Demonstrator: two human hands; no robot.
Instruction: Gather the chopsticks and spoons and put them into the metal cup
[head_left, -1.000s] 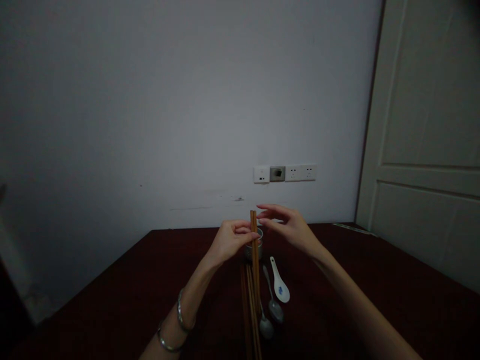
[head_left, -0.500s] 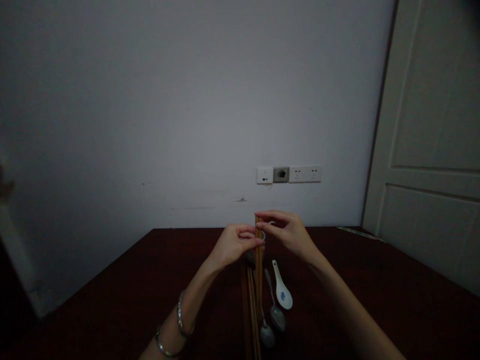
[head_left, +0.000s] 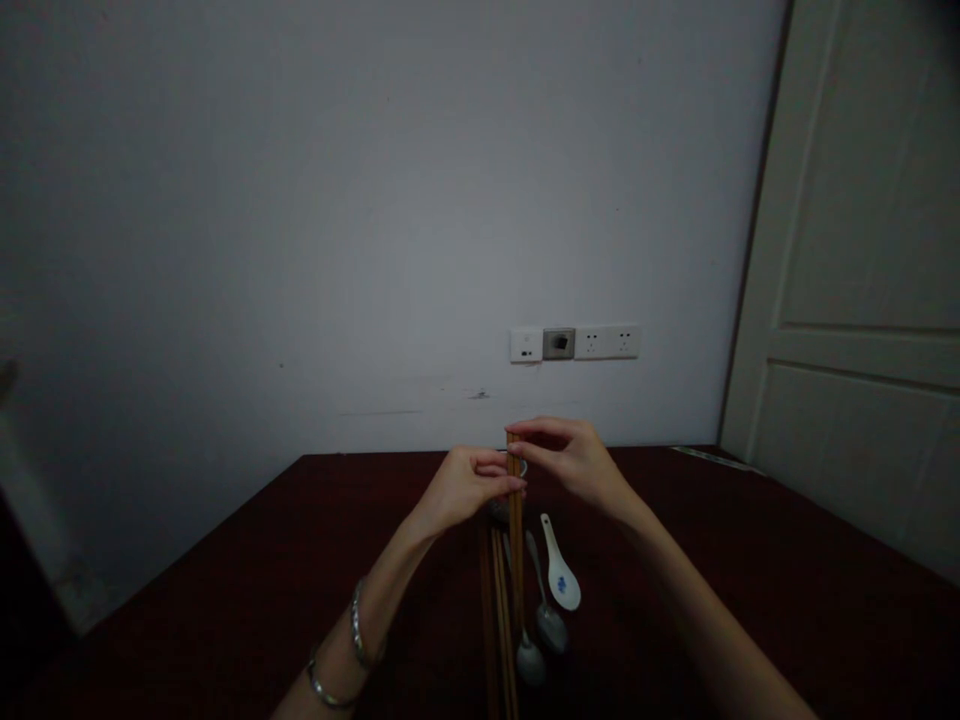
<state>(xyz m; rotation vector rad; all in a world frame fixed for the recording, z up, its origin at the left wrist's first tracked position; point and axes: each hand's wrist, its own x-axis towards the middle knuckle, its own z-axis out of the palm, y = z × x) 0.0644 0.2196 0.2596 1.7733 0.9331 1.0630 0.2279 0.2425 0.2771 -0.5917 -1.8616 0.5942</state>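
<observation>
A pair of light-brown chopsticks (head_left: 517, 550) is held upright above the table. My left hand (head_left: 469, 490) pinches it a little below the top, and my right hand (head_left: 562, 455) grips its upper end from the other side. Behind them a cup or bowl (head_left: 501, 508) is mostly hidden by my fingers. More chopsticks (head_left: 501, 620) lie lengthwise on the table below, some darker. To their right are a small metal spoon (head_left: 530, 662), a larger metal spoon (head_left: 551, 628) and a white soup spoon (head_left: 561, 575) with a blue mark.
The dark red table (head_left: 300, 580) reaches back to a pale wall (head_left: 375, 250) with a row of sockets (head_left: 591, 343). A light strip (head_left: 716, 459) lies at the table's far right edge. At the right stands a pale panelled door (head_left: 862, 300).
The view has shifted slightly. Both hands keep the same grip on the upright chopsticks, and the things on the table have not moved relative to one another.
</observation>
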